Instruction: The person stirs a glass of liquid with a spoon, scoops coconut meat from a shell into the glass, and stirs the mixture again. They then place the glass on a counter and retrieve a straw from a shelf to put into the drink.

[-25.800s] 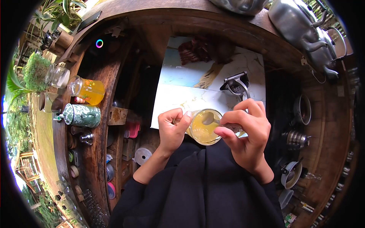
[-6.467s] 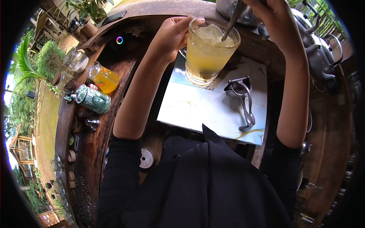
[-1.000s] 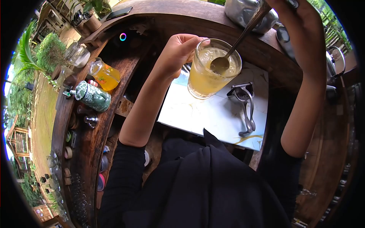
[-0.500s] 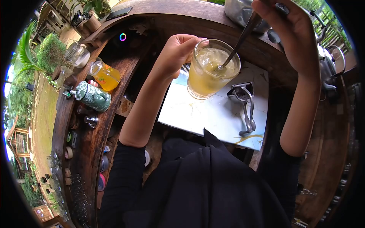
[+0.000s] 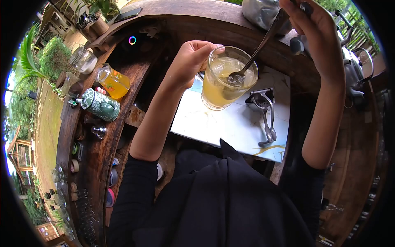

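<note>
My left hand is closed round the handle of a glass mug, its thumb at the rim. Pale yellow drink with ice fills much of the mug, which is held up above a white marbled board. A long metal spoon slants down into the mug, its bowl near the surface of the drink. The spoon's upper end is gripped by my right hand, partly cut off by the top edge. Below and right of the mug, a metal citrus squeezer lies on the board.
On the wooden shelf at left stand a pitcher of orange drink, a green speckled enamel pitcher and a glass jar. A metal pot and a kettle are at upper right. A phone lies on the far counter.
The spoon's bowl has risen to the surface of the drink and my right hand has shifted slightly right. The mug has moved a little left and down in my left hand.
</note>
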Demonstrator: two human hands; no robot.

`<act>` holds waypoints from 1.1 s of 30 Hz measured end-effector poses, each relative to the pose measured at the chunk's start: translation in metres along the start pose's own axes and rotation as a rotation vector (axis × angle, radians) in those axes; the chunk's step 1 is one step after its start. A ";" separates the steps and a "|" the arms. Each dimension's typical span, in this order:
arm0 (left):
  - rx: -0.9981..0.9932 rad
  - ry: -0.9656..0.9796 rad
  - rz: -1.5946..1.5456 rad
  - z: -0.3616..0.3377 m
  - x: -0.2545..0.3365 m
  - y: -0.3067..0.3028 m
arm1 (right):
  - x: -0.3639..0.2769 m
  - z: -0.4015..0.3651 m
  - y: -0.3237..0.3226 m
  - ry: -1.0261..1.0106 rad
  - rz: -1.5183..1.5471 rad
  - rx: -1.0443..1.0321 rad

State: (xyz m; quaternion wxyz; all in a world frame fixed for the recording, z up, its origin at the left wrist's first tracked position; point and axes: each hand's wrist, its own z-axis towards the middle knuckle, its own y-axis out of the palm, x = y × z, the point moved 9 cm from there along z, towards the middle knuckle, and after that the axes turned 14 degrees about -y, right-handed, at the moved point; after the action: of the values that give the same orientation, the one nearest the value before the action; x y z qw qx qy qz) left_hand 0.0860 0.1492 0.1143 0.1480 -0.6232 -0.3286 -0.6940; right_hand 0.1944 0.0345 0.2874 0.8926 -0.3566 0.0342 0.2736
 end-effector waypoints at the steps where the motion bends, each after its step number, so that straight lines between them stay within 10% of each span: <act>1: -0.001 -0.001 0.000 0.000 -0.001 0.001 | -0.002 0.002 -0.003 0.001 0.000 0.000; 16: -0.030 -0.005 0.010 -0.006 0.000 0.000 | 0.021 0.005 0.005 0.201 0.182 -0.013; 18: -0.021 0.014 0.002 -0.006 0.000 -0.001 | -0.012 0.008 -0.007 -0.277 0.151 0.178; 25: 0.058 0.033 -0.008 -0.010 0.001 -0.006 | -0.025 0.000 -0.019 -0.184 0.090 0.259; 27: 0.026 0.034 -0.045 -0.009 0.000 -0.006 | -0.039 -0.012 -0.029 -0.137 0.012 0.554; 33: 0.011 0.039 -0.031 -0.006 -0.004 -0.007 | -0.039 -0.011 -0.040 -0.292 0.003 0.320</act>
State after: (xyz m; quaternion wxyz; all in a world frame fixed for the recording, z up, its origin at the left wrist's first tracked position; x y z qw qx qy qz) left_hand 0.0777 0.1499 0.1085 0.1469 -0.6036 -0.3392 -0.7064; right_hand 0.1836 -0.0144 0.3139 0.9330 -0.1668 -0.0519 0.3146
